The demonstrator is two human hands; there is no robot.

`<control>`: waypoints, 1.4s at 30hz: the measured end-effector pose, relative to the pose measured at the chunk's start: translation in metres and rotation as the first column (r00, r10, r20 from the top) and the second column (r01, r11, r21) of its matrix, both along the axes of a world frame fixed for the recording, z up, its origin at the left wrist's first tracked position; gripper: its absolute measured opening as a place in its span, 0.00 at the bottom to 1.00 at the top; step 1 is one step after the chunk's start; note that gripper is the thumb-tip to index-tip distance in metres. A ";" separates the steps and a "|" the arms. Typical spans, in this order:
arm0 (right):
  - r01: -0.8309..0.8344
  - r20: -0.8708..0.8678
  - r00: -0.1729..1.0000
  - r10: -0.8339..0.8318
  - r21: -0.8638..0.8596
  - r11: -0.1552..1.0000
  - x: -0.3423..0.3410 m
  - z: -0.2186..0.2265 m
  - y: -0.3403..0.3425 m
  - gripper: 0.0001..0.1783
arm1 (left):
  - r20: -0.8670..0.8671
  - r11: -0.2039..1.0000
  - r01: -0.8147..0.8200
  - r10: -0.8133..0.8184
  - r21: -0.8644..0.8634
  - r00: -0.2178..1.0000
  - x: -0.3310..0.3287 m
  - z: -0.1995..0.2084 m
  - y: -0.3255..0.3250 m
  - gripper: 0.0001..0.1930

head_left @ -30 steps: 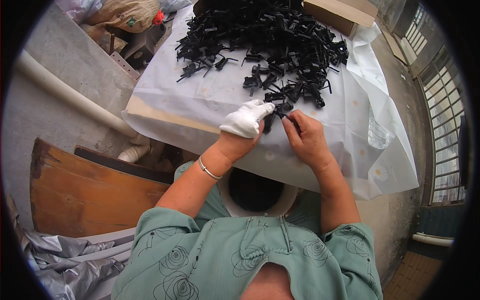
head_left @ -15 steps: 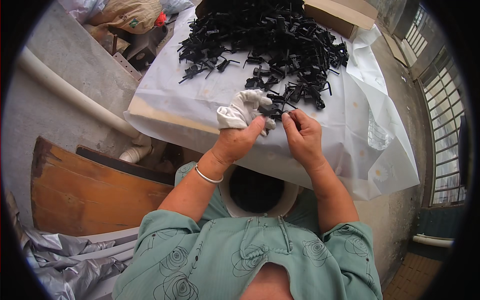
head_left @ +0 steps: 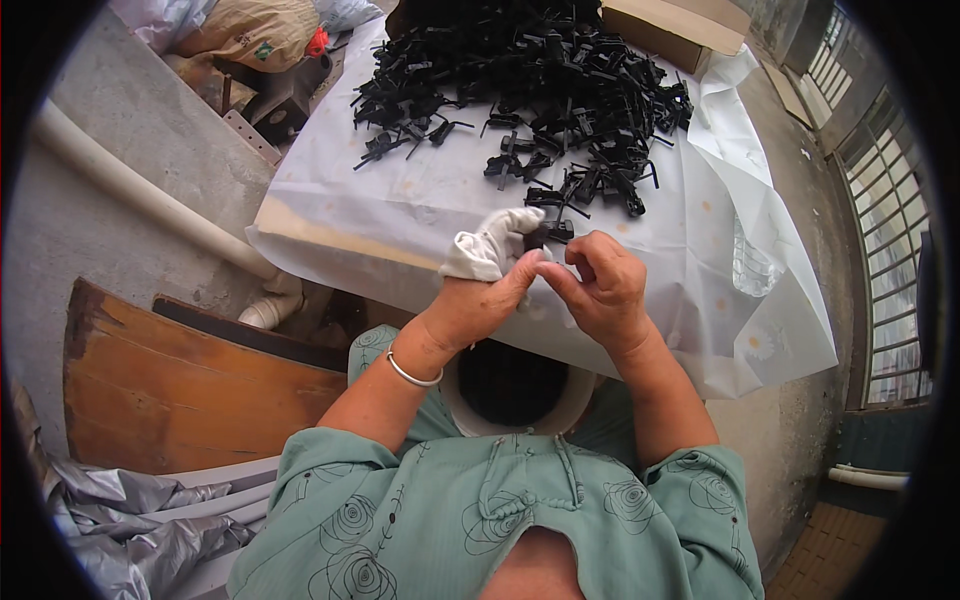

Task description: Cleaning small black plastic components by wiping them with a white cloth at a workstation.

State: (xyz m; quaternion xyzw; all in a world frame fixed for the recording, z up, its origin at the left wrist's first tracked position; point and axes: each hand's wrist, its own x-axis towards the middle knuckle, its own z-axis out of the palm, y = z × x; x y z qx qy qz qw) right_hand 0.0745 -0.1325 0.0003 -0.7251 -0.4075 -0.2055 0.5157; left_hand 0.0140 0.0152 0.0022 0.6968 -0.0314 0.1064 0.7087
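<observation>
My left hand (head_left: pixel 490 278) wears a white glove (head_left: pixel 482 252) over its fingers, with the thumb bare. Its curled fingers close around a small black plastic part (head_left: pixel 536 238) above the table's near edge. Bare and closed in a pinch, my right hand (head_left: pixel 612 288) meets the left thumb tip with its own thumb. Whatever lies between the right fingertips is too small or hidden to make out. Just beyond the hands, a large pile of black plastic parts (head_left: pixel 560 95) with thin rods sticking out spreads across the table.
White plastic sheeting (head_left: pixel 690 240) covers the table (head_left: pixel 335 240). An open cardboard box (head_left: pixel 675 30) stands at the back. Below the near edge, a white-rimmed bucket (head_left: pixel 578 395) with a dark inside sits between my knees. Brown wooden board (head_left: pixel 190 385) and pipe (head_left: pixel 150 190) lie left.
Both hands have come slightly back toward me, away from the pile. My right thumb has moved left to meet the left thumb, and the gloved fingers have turned a little.
</observation>
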 end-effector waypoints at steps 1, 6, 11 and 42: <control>0.002 -0.001 1.000 -0.002 0.000 1.000 -0.001 -0.001 0.000 0.13 | -0.001 1.000 0.002 -0.002 0.000 1.000 -0.003 0.007 0.001 0.17; -0.054 -0.543 0.835 0.087 0.076 0.996 -0.008 0.002 0.004 0.17 | -0.131 0.980 0.197 -0.196 -0.003 0.972 -0.013 0.014 0.002 0.15; -0.204 -0.552 0.810 0.197 0.049 0.978 -0.004 0.004 0.000 0.14 | -0.127 0.999 0.027 -0.030 -0.019 0.992 -0.015 0.004 0.000 0.16; -0.330 -0.411 0.869 0.276 -0.064 0.942 -0.003 -0.002 -0.008 0.03 | -0.151 0.997 0.063 -0.069 -0.040 0.986 -0.022 0.009 0.005 0.17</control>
